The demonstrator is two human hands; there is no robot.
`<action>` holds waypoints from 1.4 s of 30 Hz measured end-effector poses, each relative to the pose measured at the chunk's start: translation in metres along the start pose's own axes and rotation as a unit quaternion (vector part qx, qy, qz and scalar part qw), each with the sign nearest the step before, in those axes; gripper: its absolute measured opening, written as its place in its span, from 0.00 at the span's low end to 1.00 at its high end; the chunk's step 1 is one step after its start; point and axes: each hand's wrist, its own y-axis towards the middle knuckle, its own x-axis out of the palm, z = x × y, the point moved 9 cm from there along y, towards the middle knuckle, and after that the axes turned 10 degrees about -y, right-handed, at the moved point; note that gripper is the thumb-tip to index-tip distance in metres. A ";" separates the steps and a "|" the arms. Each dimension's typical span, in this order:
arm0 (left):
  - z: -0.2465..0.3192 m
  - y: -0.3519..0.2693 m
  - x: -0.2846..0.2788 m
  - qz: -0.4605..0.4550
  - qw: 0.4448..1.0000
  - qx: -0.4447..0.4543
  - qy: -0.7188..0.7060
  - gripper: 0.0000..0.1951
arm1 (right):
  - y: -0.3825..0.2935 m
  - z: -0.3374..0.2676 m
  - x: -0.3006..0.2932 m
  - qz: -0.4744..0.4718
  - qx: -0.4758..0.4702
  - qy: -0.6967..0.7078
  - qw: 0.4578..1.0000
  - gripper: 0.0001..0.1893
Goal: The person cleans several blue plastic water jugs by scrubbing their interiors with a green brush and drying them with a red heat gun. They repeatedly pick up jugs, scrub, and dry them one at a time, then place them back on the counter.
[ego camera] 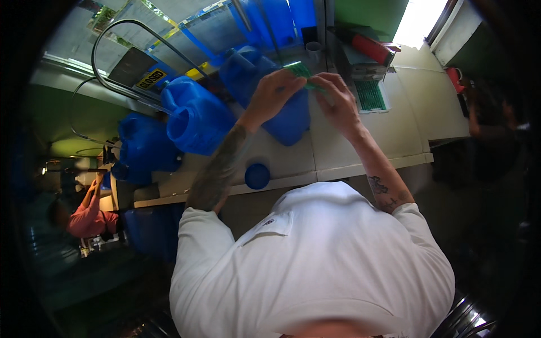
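Both hands are raised over the back of the counter, close together. A green, shiny, thin plastic piece point(299, 69) is pinched in my left hand point(274, 95), near a blue jug's shoulder. My right hand point(336, 99) meets it from the other side, its fingertips on the green material's right end. Whether this is one piece or several cannot be told. Below my hands a large blue plastic jug point(287, 122) lies on the counter. To the right, a white tray point(374, 111) holds a stack of similar green strips point(370, 95).
A blue jug with a wide mouth point(198, 118) has a clear hose in it, beside another blue jug point(148, 143). A round blue cap point(257, 176) lies near the counter's front edge point(338, 171). A translucent cup point(313, 50) stands behind. People are at far left and far right.
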 end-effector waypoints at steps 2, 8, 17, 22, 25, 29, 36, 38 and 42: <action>-0.003 -0.001 -0.012 0.062 0.997 0.000 -0.045 0.14 | 0.003 -0.004 0.016 -0.010 0.098 0.142 0.985 0.15; 0.007 -0.013 -0.037 0.096 0.990 0.064 0.086 0.09 | 0.013 0.011 0.056 -0.167 0.215 0.265 0.925 0.13; 0.007 -0.023 -0.080 -0.175 0.965 0.018 0.195 0.22 | 0.045 0.026 0.043 -0.359 0.068 0.079 0.927 0.13; -0.005 -0.011 -0.091 -0.159 0.904 0.108 0.381 0.24 | 0.065 0.017 0.055 -0.308 -0.081 -0.105 0.942 0.13; -0.007 -0.005 -0.096 -0.142 0.895 0.144 0.398 0.22 | 0.069 0.024 0.064 -0.311 -0.069 -0.118 0.941 0.11; -0.018 -0.002 -0.100 -0.129 0.900 0.126 0.396 0.19 | 0.071 0.034 0.069 -0.267 -0.087 -0.074 0.957 0.11; -0.029 0.005 -0.096 -0.150 0.931 0.097 0.320 0.14 | 0.072 0.064 0.084 -0.362 0.017 -0.066 0.930 0.13; -0.025 0.011 -0.085 -0.170 0.937 0.038 0.304 0.11 | 0.074 0.058 0.073 -0.347 0.038 -0.012 0.937 0.15; 0.040 0.037 -0.015 -0.203 0.947 0.148 0.198 0.12 | 0.087 0.030 0.025 -0.168 -0.042 -0.006 0.985 0.16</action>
